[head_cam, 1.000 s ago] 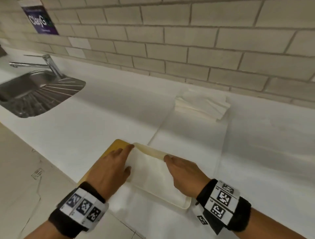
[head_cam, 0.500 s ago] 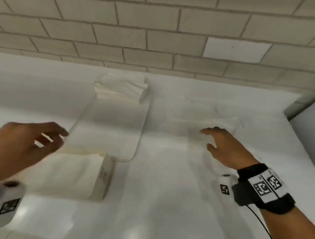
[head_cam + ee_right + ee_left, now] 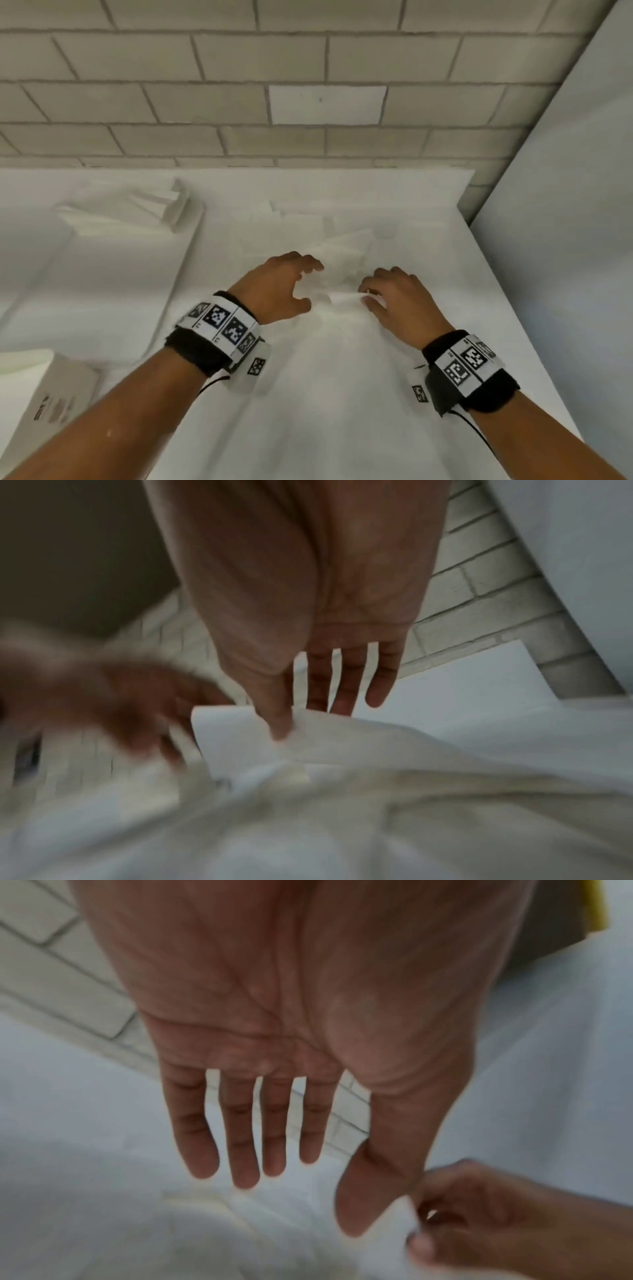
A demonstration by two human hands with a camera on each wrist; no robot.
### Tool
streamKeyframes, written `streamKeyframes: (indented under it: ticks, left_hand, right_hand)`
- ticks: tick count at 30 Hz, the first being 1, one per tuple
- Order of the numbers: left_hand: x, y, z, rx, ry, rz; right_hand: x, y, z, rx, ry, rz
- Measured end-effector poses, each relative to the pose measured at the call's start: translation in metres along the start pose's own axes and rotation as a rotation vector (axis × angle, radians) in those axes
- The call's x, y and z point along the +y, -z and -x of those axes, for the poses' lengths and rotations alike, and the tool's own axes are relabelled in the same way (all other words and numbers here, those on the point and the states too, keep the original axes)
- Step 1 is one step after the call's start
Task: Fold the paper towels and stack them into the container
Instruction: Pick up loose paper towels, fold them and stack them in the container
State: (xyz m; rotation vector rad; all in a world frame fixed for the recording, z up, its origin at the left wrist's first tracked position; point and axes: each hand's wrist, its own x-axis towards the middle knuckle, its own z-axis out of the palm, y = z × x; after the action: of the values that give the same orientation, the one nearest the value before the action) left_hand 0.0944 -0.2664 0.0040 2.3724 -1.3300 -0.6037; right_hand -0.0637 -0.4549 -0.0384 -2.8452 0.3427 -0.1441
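We see right hand (image 3: 394, 298) pinching corner of loose paper towel (image 3: 342, 298) between thumb and forefinger, other fingers straight. Left hand (image 3: 281, 287) just beside it, fingers spread and relaxed, holding nothing; whether it touches towel, we cannot tell through blur. Towel lies crumpled on white counter (image 3: 342, 428), in front of brick wall (image 3: 239, 102). Folded stack (image 3: 120, 216) sits far left. Container (image 3: 51, 394) at near-left edge, well apart from hands.
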Motion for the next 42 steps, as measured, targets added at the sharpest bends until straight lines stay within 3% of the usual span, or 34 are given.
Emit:
streamKeyframes:
  ticks: [3,5,8,10,12,13,16,18,24,29,31,34,38,42]
  left_hand:
    - [-0.001,-0.011,-0.005,0.057,0.024,0.218]
    - [0.01,-0.013,-0.003,0.077,-0.004,0.398]
    - [0.035,-0.015,-0.002,0.103,-0.017,0.729]
    - [0.043,-0.016,-0.006,0.161,0.048,0.896]
    - [0.043,-0.02,-0.009,0.212,0.141,1.031]
    - [0.04,-0.021,-0.009,0.218,0.183,1.101]
    - [0.029,-0.023,-0.004,0.18,0.288,1.271]
    - [0.022,-0.023,0.001,0.161,0.387,1.32]
    - [0.016,-0.037,0.012,0.187,0.496,1.341]
    - [0.026,-0.056,0.016,0.284,0.503,1.347]
    - [0.04,-0.062,0.018,0.271,0.477,1.344]
    - [0.057,-0.064,0.023,0.231,0.399,1.242]
    - [0.052,-0.062,0.025,0.267,0.401,1.259]
    - [0.044,-0.063,0.028,0.25,0.395,1.311]
  right_hand:
    - [-0.007,0.028,0.01,0.172,-0.067,-0.62]
    - [-0.016,0.049,0.015,0.107,-0.129,-0.957]
    - [-0.024,0.064,0.016,-0.01,-0.158,-1.293]
    - [-0.018,0.066,0.009,0.058,-0.236,-1.362]
    - [0.002,0.057,-0.004,0.137,-0.39,-1.133]
    - [0.015,0.05,-0.009,0.113,-0.469,-0.877]
    - [0.046,0.02,-0.008,-0.23,-0.6,-0.118]
    - [0.051,0.005,-0.003,-0.313,-0.612,0.018]
    - [0.052,-0.006,0.008,-0.155,-0.555,-0.128]
    - [-0.003,0.026,0.028,0.292,-0.383,-0.434]
    - [-0.04,0.032,0.037,0.281,-0.243,-0.476]
    - [-0.073,0.021,0.045,0.169,-0.141,-0.314]
    - [-0.072,0.011,0.042,0.159,-0.084,-0.127]
    - [-0.076,0.009,0.045,0.032,0.072,-0.23]
